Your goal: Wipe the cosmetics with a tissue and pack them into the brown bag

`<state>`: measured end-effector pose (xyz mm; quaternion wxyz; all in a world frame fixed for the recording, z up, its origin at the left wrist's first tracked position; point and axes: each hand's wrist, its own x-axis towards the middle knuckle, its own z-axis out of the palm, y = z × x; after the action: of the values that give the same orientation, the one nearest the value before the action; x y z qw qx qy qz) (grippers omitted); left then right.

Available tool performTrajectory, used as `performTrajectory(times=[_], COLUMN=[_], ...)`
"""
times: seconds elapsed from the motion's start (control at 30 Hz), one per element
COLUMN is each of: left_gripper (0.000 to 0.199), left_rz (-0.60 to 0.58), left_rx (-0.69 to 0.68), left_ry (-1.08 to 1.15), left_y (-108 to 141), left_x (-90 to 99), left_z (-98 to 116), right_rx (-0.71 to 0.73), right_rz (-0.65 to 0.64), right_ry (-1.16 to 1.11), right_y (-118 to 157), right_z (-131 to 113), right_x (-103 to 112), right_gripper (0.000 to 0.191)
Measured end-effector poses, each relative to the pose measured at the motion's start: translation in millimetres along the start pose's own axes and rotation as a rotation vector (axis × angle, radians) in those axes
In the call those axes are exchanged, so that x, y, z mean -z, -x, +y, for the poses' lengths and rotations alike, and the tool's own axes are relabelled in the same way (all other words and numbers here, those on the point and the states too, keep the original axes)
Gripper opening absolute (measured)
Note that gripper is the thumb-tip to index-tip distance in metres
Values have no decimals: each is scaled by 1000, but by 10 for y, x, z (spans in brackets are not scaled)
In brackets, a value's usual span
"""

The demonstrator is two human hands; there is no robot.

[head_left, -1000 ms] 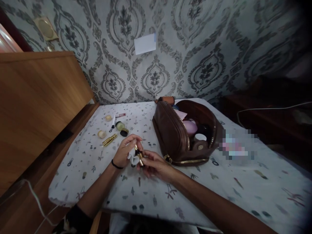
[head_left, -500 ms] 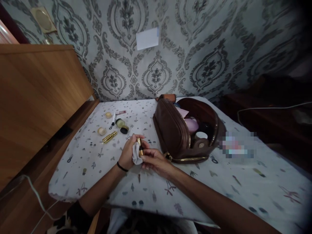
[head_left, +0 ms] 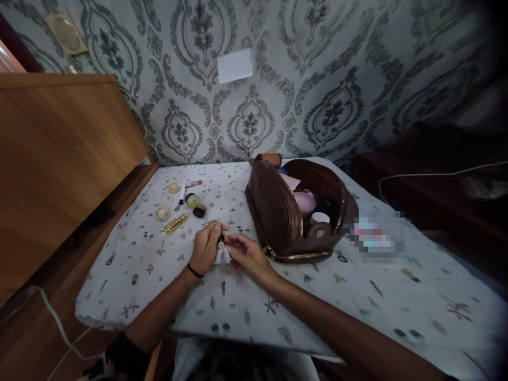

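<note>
My left hand (head_left: 204,247), with a black band at its wrist, is closed around a small dark item (head_left: 220,239) that is mostly hidden by the fingers. A white cloth (head_left: 222,255) hangs between my two hands. My right hand (head_left: 249,257) has its fingers closed on the cloth's edge, beside the left fingertips. Left of the hands lie a gold tube (head_left: 175,224), a black-lidded jar (head_left: 199,211), a greenish jar (head_left: 192,200) and a cream-coloured jar (head_left: 162,213). To the right stands an open brown bag (head_left: 273,211) with cosmetics inside.
A small yellowish pot (head_left: 173,188), a white tube (head_left: 182,193) and a pinkish tube (head_left: 194,183) lie further back on the patterned cloth-covered table (head_left: 159,296). A blurred packet (head_left: 375,233) is right of the bag. A wooden cabinet (head_left: 67,174) stands at the left.
The gold and dark item that showed between my hands is now mostly covered by my left fingers. My right fingers have shifted along the cloth. The view has moved slightly.
</note>
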<state>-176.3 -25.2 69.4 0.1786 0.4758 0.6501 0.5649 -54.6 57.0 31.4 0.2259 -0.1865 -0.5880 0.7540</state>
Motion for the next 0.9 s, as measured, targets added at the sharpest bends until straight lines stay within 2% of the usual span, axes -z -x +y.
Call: performTrajectory(times=[0.1, 0.17, 0.27, 0.33, 0.47, 0.5, 0.57, 0.63, 0.67, 0.73, 0.83, 0.9], left_gripper=[37, 27, 25, 28, 50, 51, 38, 27, 27, 28, 26, 24], left_rz=[-56, -111, -159, -224, -537, -592, -632, -583, -522, -327, -20, 16], left_rx=[-25, -12, -11, -16, 44, 63, 92, 110, 113, 98, 53, 23], left_ry=[-102, -100, -65, -9, 73, 40, -45, -97, -107, -119, -129, -126], left_y=[50, 90, 91, 35, -132, -166, -215, -245, -256, -268, -237, -166], left_x=[-9, -56, -101, -50, 280, 381, 559, 673, 703, 708, 587, 433], left_z=[-13, -46, -109, -139, -144, -139, -133, -138, -145, -154, -126, -72], right_rx=[181, 272, 360, 338, 158, 136, 138, 156, 165, 178, 177, 174], right_rz=[118, 114, 111, 116, 128, 135, 150, 165, 175, 196, 203, 181], right_ry=[181, 247, 290, 242, 72, 57, 48, 45, 42, 39, 38, 38], right_y=[9, 10, -6, -24, -41, -38, -25, -12, -6, -1, -4, -2], right_z=[-34, -63, -96, -103, -101, -104, -113, -126, -131, -136, -135, -137], right_x=[28, 46, 62, 69, 72, 70, 63, 56, 53, 51, 50, 49], right_gripper=[43, 38, 31, 33, 41, 42, 43, 43, 43, 43, 42, 42])
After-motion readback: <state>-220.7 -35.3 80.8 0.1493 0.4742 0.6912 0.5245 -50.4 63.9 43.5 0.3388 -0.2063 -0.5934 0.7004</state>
